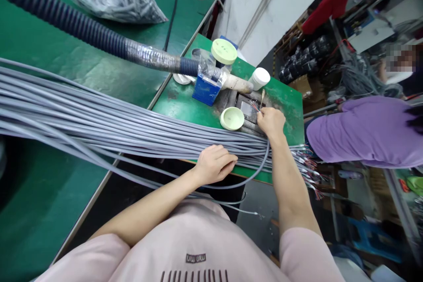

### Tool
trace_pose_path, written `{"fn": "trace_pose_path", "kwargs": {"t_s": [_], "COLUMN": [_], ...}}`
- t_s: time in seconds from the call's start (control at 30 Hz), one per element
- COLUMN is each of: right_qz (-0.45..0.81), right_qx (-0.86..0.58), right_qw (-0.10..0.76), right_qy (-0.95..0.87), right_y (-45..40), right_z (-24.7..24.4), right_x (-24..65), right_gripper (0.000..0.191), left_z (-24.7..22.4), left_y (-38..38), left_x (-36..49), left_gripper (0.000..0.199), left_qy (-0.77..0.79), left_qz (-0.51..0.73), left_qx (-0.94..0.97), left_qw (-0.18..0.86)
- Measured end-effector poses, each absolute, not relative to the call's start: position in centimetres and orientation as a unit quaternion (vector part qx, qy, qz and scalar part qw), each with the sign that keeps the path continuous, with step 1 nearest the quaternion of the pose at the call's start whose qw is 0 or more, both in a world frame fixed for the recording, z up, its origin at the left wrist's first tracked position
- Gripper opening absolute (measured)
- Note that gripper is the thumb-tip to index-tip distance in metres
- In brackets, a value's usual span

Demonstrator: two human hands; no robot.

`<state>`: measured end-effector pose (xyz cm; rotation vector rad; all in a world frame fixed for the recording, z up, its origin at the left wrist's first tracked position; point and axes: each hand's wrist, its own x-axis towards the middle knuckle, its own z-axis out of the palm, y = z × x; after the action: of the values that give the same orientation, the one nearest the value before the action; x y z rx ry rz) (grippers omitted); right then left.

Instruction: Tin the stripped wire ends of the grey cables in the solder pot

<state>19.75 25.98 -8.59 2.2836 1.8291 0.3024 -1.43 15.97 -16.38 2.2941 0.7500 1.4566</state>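
My right hand (271, 122) pinches the end of a grey cable (267, 152), its thin coloured wires (255, 106) pointing over a square pot with a shiny silvery surface (247, 110). From that hand the cable loops down and back left, passing by my left hand (214, 164). My left hand lies against a thick bundle of grey cables (139, 123) with its fingers curled; whether it grips one is hidden. The bundle's stripped ends (309, 163) fan out at the right, beyond my right forearm. A thin stick (262, 98) stands just behind my right hand.
A ribbed hose (99, 37) ends in a nozzle beside the pot, above a blue box (206, 89). Round containers stand near: an open pale one (232, 118), a white one (260, 78), a yellow-green lid (224, 50). A person in purple (363, 132) sits at right.
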Motion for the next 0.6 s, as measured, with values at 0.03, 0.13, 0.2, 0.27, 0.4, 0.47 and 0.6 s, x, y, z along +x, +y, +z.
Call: {"fn": "trace_pose_path", "kwargs": {"t_s": [0.03, 0.13, 0.2, 0.27, 0.4, 0.47, 0.6], "right_qz": [0.103, 0.105, 0.107, 0.108, 0.109, 0.106, 0.099], "right_qx": [0.772, 0.771, 0.770, 0.769, 0.766, 0.766, 0.771], "right_qw": [0.103, 0.109, 0.111, 0.111, 0.107, 0.102, 0.080], "right_qy": [0.619, 0.618, 0.619, 0.620, 0.624, 0.626, 0.624], "right_y": [26.05, 26.26, 26.38, 26.49, 26.63, 26.66, 26.39], "right_z": [-8.66, -8.83, -8.97, -9.15, -9.53, -9.56, -8.94], "right_x": [19.78, 19.83, 19.86, 19.91, 20.01, 20.00, 20.04], "right_gripper": [0.032, 0.032, 0.032, 0.033, 0.032, 0.032, 0.030], "left_z": [-16.39, -16.43, -16.45, -16.45, -16.41, -16.38, -16.34], "left_y": [15.95, 15.92, 15.94, 15.96, 16.00, 16.01, 16.01], "left_x": [-1.43, -1.40, -1.38, -1.37, -1.36, -1.37, -1.41], "left_gripper": [0.007, 0.007, 0.007, 0.007, 0.008, 0.008, 0.008], "left_qy": [0.263, 0.263, 0.263, 0.263, 0.263, 0.263, 0.263], "left_qz": [0.511, 0.511, 0.511, 0.511, 0.512, 0.511, 0.511], "left_qx": [0.803, 0.803, 0.803, 0.803, 0.803, 0.803, 0.804], "left_qw": [0.160, 0.158, 0.157, 0.157, 0.156, 0.156, 0.154]}}
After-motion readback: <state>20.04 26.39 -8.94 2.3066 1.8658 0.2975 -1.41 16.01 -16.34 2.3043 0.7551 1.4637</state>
